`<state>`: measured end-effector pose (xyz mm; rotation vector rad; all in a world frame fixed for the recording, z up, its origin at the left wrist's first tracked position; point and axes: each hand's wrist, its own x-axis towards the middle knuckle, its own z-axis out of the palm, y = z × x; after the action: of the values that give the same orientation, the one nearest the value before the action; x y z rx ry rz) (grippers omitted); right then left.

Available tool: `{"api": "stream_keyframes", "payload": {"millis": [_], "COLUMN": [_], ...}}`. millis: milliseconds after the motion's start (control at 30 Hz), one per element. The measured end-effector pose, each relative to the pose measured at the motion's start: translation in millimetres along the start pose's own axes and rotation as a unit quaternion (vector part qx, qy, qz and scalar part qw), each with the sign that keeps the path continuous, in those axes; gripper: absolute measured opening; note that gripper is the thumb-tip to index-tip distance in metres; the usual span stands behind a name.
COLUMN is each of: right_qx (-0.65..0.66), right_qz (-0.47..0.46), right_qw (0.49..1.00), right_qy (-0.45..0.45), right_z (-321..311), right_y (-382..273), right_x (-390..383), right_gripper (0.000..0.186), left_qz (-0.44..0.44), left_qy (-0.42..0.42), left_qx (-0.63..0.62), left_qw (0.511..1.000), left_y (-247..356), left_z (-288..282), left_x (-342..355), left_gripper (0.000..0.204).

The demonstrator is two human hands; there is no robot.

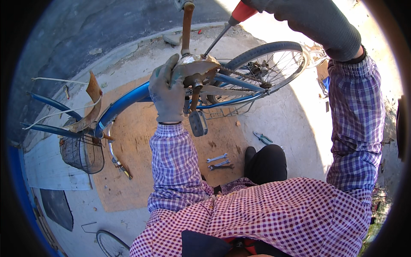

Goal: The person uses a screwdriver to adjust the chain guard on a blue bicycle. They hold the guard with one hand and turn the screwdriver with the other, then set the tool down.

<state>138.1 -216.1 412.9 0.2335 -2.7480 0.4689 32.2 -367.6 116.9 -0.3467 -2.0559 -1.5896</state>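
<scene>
A blue bicycle point(128, 100) stands upside down before me. My left hand point(166, 96), in a grey glove, is closed around the frame beside the worn metal chain cover point(198, 68) at the crank. High on the right, my gloved right hand point(317, 28) grips a screwdriver point(244, 13) by its red handle. Its shaft slants down to the left, and the tip touches the upper edge of the cover. One rusty crank arm point(187, 28) points away from me; a black pedal point(198, 124) sits on the near side. The right fingertips are partly cut off by the picture's edge.
Several wrenches point(219, 160) lie on a brown board point(128, 188), with pliers point(263, 138) on the concrete to the right. The rear wheel point(299, 53) is at the right. Toward the left are the bare fork point(55, 104), a wire basket point(92, 160) and a loose wheel point(100, 240).
</scene>
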Motion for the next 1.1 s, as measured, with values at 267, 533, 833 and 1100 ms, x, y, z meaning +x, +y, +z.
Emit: {"api": "stream_keyframes", "payload": {"millis": [267, 533, 833, 1100], "right_qx": [-0.05, -0.06, 0.085, 0.386], "right_qz": [-0.125, -0.046, -0.079, -0.172], "right_qw": [0.989, 0.995, 0.991, 0.904], "right_qy": [0.053, 0.066, -0.069, -0.065], "right_z": [12.9, 11.5, -11.5, 8.9], "right_y": [12.7, 10.0, 32.0, 56.2], "right_x": [-12.6, -8.4, 7.6, 28.1], "right_gripper": [0.019, 0.02, 0.032, 0.039], "left_qz": [0.0, -0.003, 0.007, -0.02], "left_qy": [0.028, 0.03, -0.009, -0.033], "left_qx": [-0.007, 0.004, 0.011, -0.039], "left_qw": [1.0, 1.0, 1.0, 0.998], "left_y": [0.7, 4.3, -3.3, -0.1], "left_z": [2.9, 2.6, -3.0, -7.6], "left_x": [-0.8, -0.6, 0.3, 0.6], "left_gripper": [0.028, 0.028, 0.036, 0.037]}}
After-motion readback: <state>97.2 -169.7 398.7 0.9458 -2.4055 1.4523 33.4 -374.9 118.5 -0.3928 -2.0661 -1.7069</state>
